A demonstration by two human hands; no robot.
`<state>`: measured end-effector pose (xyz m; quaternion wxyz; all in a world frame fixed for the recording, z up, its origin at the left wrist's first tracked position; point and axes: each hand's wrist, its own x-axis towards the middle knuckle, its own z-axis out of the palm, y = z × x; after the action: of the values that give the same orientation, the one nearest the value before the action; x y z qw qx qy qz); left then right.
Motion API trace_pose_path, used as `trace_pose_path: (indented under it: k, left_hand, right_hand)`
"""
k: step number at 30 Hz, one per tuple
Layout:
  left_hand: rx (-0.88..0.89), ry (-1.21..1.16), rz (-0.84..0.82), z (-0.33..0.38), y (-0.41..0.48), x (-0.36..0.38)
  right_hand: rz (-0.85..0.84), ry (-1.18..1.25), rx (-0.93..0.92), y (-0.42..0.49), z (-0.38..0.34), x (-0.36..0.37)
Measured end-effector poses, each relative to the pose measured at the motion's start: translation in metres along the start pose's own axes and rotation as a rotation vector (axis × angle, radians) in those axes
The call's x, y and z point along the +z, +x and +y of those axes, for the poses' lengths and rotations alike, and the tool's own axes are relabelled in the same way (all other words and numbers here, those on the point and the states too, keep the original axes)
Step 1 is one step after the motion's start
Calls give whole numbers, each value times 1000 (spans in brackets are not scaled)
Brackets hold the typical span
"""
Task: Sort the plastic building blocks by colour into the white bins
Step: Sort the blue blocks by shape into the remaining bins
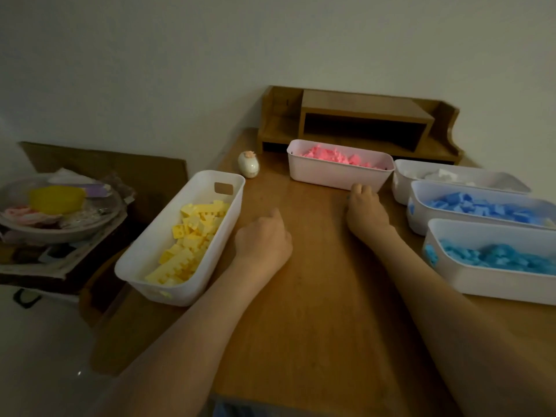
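Several white bins stand on the wooden table (pixel 304 296). The left bin (pixel 150 251) holds yellow blocks (pixel 192 236). At the back, a bin (pixel 337 173) holds pink blocks (pixel 331 155). On the right, one bin (pixel 403 185) holds white blocks (pixel 439 176), another (pixel 421 215) holds blue blocks (pixel 478 206), and the nearest (pixel 481 281) holds light blue blocks (pixel 493 254). My left hand (pixel 264 236) rests on the table beside the yellow bin with fingers curled under, nothing visible in it. My right hand (pixel 365 209) lies curled just in front of the pink bin; whether it holds something is hidden.
A wooden desk organiser (pixel 361 121) stands against the wall behind the bins. A small egg-shaped ornament (pixel 248 164) sits near the table's back left. To the left, off the table, a glass bowl (pixel 60 206) with a yellow item rests on stacked papers.
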<state>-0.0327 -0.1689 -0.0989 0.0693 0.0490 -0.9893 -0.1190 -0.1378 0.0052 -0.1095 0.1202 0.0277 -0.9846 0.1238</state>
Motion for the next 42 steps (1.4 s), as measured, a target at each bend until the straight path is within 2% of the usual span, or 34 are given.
trace_pose_path:
  k: [6,10,14,18,20,23,30,34,37,39,40,42]
  left_hand:
    - [-8,-27,-28,2,-2,-5]
    - [-14,-180,-93,21,-4,-14]
    - [188,-452,-98,80,-15,-27]
    - [401,-624,-93,148,-26,-33]
    - [469,-614,-123,178,-24,-29]
    - [481,-608,-217,217,-16,-21]
    - [603,-301,-417,247,-8,-1]
    - [573,-491,-389,235,-12,-11]
    - [496,-660,-195,223,-15,-18]
    - [305,-783,-43,211,-11,-11]
    - [178,-813,-41,206,-10,-8]
    - [-27,-812,-236,197,-8,0]
  right_hand:
    - [-130,57,-89,-15,-13,-13]
    - [-60,177,-178,-35,-25,-41]
    - [54,231,-224,-53,-2,-90]
    - [139,246,-109,-61,70,-125]
    - [128,189,-43,-67,111,-132]
    - [-17,49,13,-80,157,-134]
    - [-144,25,15,-86,183,-141]
    - [-162,38,-6,-93,180,-146]
    - [-152,104,1,-97,169,-146]
    - [-146,156,-25,-101,162,-146]
    - [-135,179,-52,-103,158,-146]
    - [-128,215,-98,-105,149,-147]
